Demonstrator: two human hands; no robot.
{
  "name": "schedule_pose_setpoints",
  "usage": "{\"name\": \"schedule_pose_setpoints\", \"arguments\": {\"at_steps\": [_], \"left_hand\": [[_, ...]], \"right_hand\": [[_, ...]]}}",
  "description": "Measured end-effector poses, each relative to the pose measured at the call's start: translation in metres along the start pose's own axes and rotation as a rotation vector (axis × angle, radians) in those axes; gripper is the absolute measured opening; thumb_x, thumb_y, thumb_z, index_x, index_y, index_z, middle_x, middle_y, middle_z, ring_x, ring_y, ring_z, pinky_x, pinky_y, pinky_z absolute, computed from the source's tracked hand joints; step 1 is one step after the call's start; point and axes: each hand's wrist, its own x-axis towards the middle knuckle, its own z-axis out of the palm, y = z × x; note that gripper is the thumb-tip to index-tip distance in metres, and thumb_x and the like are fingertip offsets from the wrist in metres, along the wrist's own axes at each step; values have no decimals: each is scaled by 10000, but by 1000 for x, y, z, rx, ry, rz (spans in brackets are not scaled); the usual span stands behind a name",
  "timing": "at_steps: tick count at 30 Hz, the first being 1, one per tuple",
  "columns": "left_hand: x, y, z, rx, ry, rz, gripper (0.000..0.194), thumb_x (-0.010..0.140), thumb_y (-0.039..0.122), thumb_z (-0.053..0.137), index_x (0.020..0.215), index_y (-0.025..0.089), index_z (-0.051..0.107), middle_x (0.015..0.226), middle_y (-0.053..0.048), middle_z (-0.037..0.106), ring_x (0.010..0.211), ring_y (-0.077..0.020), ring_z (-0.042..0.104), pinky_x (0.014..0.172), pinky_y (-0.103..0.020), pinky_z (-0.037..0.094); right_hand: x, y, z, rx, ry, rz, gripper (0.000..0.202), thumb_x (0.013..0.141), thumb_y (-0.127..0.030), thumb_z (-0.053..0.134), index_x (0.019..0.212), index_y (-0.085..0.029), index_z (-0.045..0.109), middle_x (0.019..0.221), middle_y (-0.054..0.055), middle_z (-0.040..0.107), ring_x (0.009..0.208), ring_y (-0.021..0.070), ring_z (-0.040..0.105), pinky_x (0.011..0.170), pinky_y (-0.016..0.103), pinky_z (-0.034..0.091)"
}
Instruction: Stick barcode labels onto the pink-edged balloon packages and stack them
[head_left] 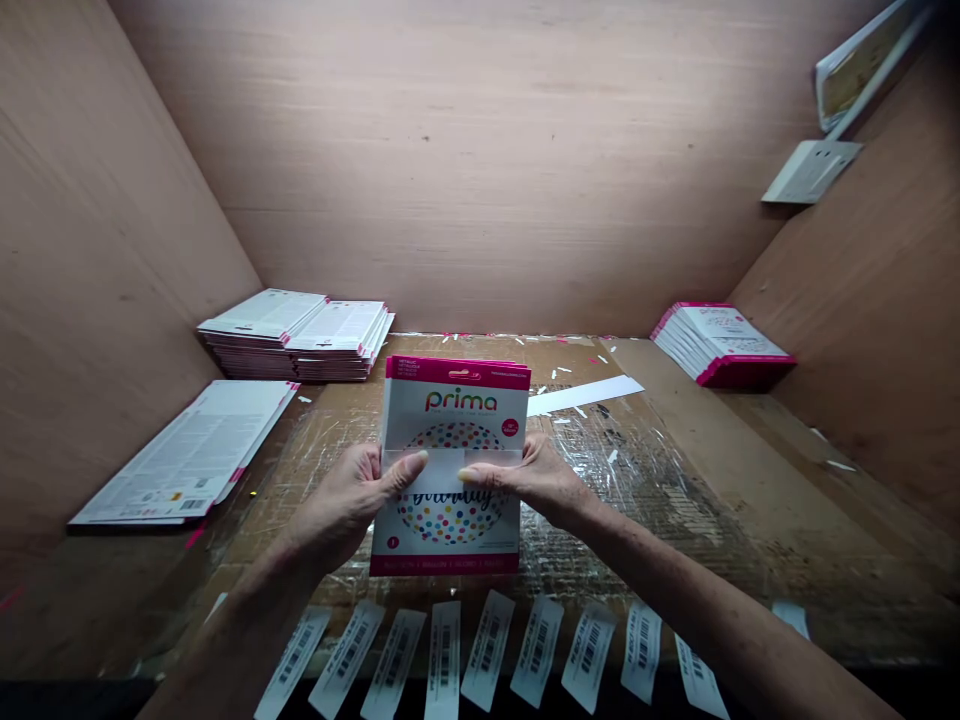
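Nearest the head camera, just below the hands, a row of white barcode labels (445, 660) runs along the near edge of the worktop (600, 560), fanned slightly and reaching over a dark strip. Above them, the left hand (364, 490) and the right hand (536, 480) together grip a bundle of flat packs (450, 525), one at each side, with both thumbs lying over its front. The bundle stands upright between the palms, facing the camera; its front pack is white with pink ends, the word "prima" and a dotted round balloon picture. A white paper band (445, 470) crosses the middle of this front, under the thumbs. Just beyond the right hand lies a loose white strip (589, 396), with small paper scraps (559, 374) scattered near it. To the left of the left hand rests a low pile of packs (187, 455), printed backs up; farther away behind it stand two taller stacks (292, 335) side by side, touching. Well beyond the right hand, a leaning stack (724, 345) sits near the right-hand wooden wall (885, 300), below a white plate (814, 172).
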Motion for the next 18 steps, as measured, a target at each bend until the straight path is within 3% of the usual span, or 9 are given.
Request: {"name": "schedule_pose_setpoints", "arguments": {"at_steps": [3, 6, 9, 14, 18], "left_hand": [[2, -13, 0, 52, 80, 120, 311, 754, 391, 748, 934, 137, 748, 769, -69, 765, 646, -201, 682, 613, -285, 566], [3, -24, -4, 219, 111, 304, 231, 773, 371, 727, 870, 167, 774, 762, -45, 759, 693, -206, 671, 643, -268, 543], [2, -32, -7, 327, 138, 435, 139, 738, 315, 757, 799, 194, 790, 726, -31, 753, 704, -220, 665, 689, -282, 533], [-4, -32, -3, 400, 148, 419, 72, 740, 269, 745, 775, 231, 795, 712, -37, 751, 760, -263, 670, 697, -309, 525], [-6, -30, 3, 484, 175, 444, 27, 695, 243, 771, 676, 236, 788, 614, -33, 720, 651, -253, 646, 691, -327, 521]], "right_hand": [[-4, 3, -6, -78, -18, -106, 305, 665, -339, 816, 929, -204, 745, 924, 36, 748, 845, 213, 702, 789, 395, 598], [-9, 4, -13, -320, -26, -343, 206, 708, -325, 791, 884, -223, 758, 864, 16, 748, 766, 191, 696, 694, 334, 599], [-13, 4, -16, -514, 15, -529, 238, 736, -290, 776, 969, -254, 750, 850, 15, 746, 804, 195, 690, 756, 334, 587], [-21, 2, -14, -569, 47, -504, 277, 781, -258, 730, 1051, -318, 724, 904, 15, 736, 933, 229, 670, 883, 414, 557], [-32, 1, -22, -620, 43, -519, 296, 774, -215, 726, 1051, -318, 724, 958, 19, 730, 931, 230, 664, 883, 414, 551]]}}
